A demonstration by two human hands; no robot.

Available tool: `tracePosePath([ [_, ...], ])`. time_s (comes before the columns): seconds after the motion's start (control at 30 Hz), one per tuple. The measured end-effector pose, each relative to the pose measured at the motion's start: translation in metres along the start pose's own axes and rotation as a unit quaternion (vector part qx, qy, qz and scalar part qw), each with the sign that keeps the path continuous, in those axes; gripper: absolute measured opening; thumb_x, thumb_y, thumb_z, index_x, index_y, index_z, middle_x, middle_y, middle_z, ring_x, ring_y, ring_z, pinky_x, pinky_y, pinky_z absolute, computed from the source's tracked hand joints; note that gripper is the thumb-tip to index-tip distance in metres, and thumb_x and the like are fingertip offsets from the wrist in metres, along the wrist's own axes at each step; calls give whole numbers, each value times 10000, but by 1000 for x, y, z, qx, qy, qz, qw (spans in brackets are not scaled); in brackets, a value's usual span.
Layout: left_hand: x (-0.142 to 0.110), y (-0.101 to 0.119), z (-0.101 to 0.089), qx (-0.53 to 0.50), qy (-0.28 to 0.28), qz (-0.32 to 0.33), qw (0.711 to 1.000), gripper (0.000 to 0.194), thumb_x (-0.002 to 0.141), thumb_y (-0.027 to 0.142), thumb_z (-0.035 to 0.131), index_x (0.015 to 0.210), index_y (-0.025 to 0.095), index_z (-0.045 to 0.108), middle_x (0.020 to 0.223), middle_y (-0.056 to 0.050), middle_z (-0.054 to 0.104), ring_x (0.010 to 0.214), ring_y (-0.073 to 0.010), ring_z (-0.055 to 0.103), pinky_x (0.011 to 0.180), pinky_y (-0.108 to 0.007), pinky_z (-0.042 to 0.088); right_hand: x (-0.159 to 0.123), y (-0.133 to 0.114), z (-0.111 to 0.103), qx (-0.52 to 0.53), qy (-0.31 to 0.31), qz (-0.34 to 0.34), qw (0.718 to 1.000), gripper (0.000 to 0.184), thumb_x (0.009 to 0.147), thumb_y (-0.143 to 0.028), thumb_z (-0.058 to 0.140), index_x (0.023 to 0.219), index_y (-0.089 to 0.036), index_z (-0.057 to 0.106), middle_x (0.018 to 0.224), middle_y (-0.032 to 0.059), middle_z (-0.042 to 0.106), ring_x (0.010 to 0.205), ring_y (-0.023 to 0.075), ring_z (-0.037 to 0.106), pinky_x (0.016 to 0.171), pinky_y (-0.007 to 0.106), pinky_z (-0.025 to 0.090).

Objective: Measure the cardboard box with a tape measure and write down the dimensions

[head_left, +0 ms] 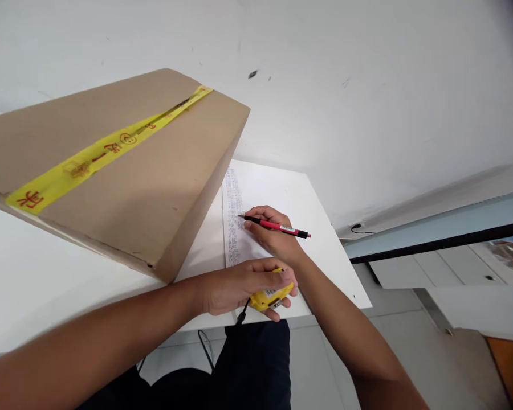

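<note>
Head view: pen (270, 225) at handwritten sheet (231, 242), tape measure (270, 297) in palm

Right hand (277, 244) pinches the red-and-black pen, its tip at the sheet's handwriting, too small to read. Left hand (243, 282) clasps the yellow tape measure, label illegible, by the white table's (325, 262) near edge. Left of the sheet, a cardboard box (162, 188) wears yellow packing tape (98, 152) with red characters and a smiley.

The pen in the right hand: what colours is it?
The pen is mainly red and black; head view.
</note>
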State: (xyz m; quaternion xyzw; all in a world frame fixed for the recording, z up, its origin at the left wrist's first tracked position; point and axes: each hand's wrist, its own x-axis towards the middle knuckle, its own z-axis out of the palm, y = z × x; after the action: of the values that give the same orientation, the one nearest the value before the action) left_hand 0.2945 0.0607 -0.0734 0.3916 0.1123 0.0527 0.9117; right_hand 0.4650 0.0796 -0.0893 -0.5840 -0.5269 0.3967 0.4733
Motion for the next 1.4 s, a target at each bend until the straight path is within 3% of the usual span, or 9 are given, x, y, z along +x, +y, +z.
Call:
tracePosePath([
  [0.17,1,0,0,-1,-20,-3,1000,490,761,610,803,921,184,621,1004,-39,634,905,-167,626,805,-336,489,0,3,0,-90,44,-29,995,168,823,-354,685,733,-219,642,614,-38,579,583,131,501,578,285,422],
  [0.53,4,-1,-3,26,-39,5,999,461,812,625,726,897,180,646,978,-47,643,875,-174,650,800,-334,501,-2,1,0,-133,12,-47,990,153,819,-343,653,734,-218,672,679,-6,631,657,156,537,616,302,471],
  [0.93,1,4,-1,59,-55,-12,997,490,798,668,712,855,183,665,912,-42,681,781,-156,649,743,-305,474,-2,-5,2,-130,-16,-44,990,153,814,-337,648,721,-215,650,646,-15,595,612,142,488,598,304,439],
  [1.4,2,3,-3,67,-78,-18,995,476,778,649,750,808,180,670,890,-27,698,753,-147,656,758,-303,483,-1,-1,2,-133,4,-55,990,138,805,-303,636,705,-208,644,635,-19,577,614,137,481,574,284,417],
])
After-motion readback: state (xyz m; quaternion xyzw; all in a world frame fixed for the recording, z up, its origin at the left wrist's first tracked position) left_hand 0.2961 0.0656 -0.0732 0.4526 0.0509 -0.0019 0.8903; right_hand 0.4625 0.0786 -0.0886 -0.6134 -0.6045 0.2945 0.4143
